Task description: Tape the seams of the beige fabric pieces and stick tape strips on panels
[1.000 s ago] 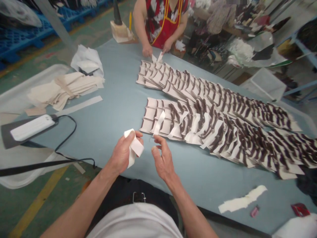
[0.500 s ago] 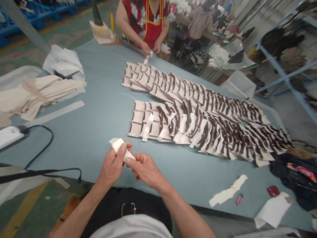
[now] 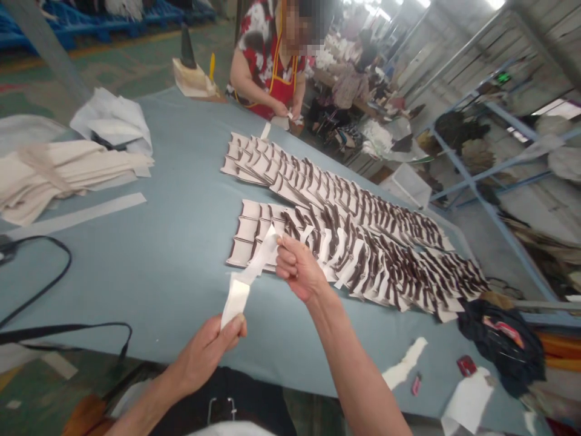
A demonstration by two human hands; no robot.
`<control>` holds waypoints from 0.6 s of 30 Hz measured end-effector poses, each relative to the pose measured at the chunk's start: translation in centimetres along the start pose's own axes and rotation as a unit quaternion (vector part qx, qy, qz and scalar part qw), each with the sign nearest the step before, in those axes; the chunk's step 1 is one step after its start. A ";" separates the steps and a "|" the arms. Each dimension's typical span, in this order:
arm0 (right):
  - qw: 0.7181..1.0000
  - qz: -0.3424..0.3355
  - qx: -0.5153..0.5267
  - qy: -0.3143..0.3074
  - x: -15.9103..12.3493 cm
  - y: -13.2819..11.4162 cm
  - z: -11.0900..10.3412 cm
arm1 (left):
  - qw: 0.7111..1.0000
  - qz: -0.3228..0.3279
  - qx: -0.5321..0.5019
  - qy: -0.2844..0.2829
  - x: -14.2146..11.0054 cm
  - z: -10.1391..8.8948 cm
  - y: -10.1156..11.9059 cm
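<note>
My left hand (image 3: 211, 348) is closed around the lower end of a small stack of white strips (image 3: 236, 300), held low over the table. One white strip (image 3: 262, 261) stretches from the top of that stack up to my right hand (image 3: 299, 266), whose fingers pinch its far end. That hand is over the near edge of a long row of overlapping beige pieces with dark edges (image 3: 240, 236). Several white strips (image 3: 349, 263) lie across the pieces in this row. Behind it runs a second row of similar pieces (image 3: 254, 160).
Across the blue-grey table (image 3: 181, 242) a co-worker (image 3: 267, 79) handles a white strip. Beige cloth bundles (image 3: 54, 175) and a black cable (image 3: 68, 260) lie left. On the right are a cream scrap (image 3: 408, 363), a small pink object (image 3: 416, 384) and dark fabric (image 3: 499, 339).
My hands have drawn apart. The right moved up and forward, pulling one strip out from the stack; the left stayed low with the rest. The view tilted upward.
</note>
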State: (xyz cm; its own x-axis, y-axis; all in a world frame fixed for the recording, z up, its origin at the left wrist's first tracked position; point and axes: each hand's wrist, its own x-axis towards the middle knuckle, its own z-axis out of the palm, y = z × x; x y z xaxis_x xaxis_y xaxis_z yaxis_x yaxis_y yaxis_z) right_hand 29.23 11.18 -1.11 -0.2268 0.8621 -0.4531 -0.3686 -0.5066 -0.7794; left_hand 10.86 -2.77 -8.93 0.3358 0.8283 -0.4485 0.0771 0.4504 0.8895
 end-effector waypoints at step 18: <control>0.995 -0.021 -0.061 0.078 8.7 -11.9 -2.8 | 0.991 -0.047 -0.045 0.116 -2.3 0.8 -2.2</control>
State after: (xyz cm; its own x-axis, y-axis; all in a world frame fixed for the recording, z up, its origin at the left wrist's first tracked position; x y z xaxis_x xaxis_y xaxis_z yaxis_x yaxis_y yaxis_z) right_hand 34.15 24.74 3.05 -0.0670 0.8780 -0.4739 -0.2605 -0.4739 -0.8411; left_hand 10.61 -5.95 -9.77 0.1050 0.8306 -0.5469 0.0100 0.5490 0.8357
